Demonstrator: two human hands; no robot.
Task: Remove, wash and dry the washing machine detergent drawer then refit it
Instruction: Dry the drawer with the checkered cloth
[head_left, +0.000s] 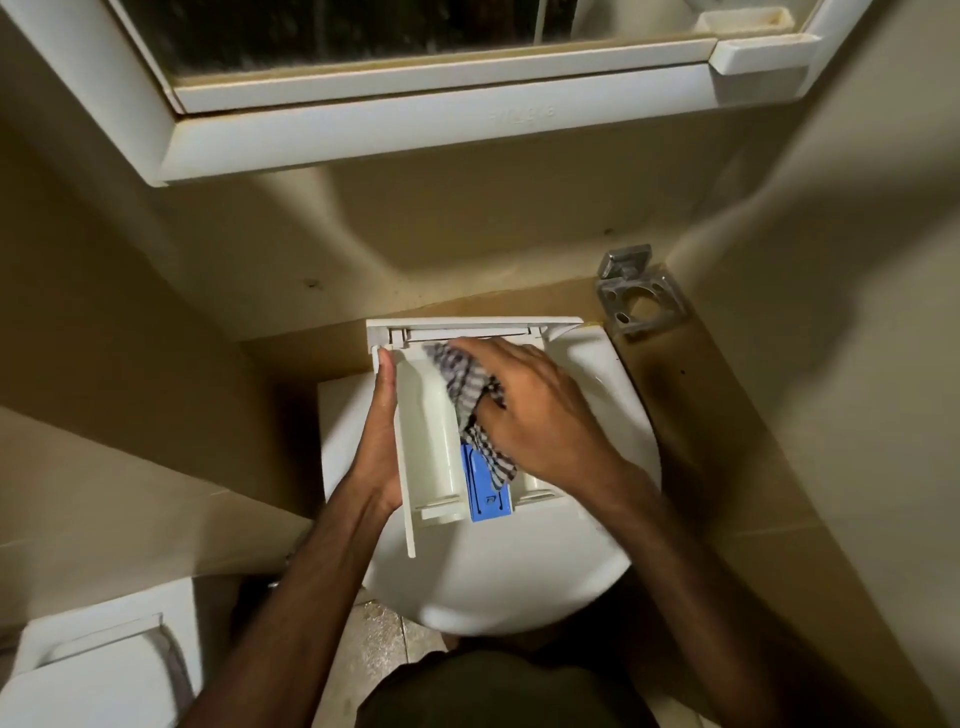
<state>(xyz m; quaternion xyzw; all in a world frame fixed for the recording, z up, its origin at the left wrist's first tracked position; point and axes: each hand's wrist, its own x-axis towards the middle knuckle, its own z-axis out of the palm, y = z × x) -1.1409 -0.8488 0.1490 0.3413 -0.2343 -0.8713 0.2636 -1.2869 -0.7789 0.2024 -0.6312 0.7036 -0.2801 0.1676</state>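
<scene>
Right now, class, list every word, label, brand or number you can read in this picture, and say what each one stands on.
Raised lettering on the cabinet frame: too faint and blurred to read.
Small white mark on the blue insert in the drawer: too small to read.
No other text shows.

Basin (613, 395), mirror cabinet (415, 130), metal holder (636, 296)
</scene>
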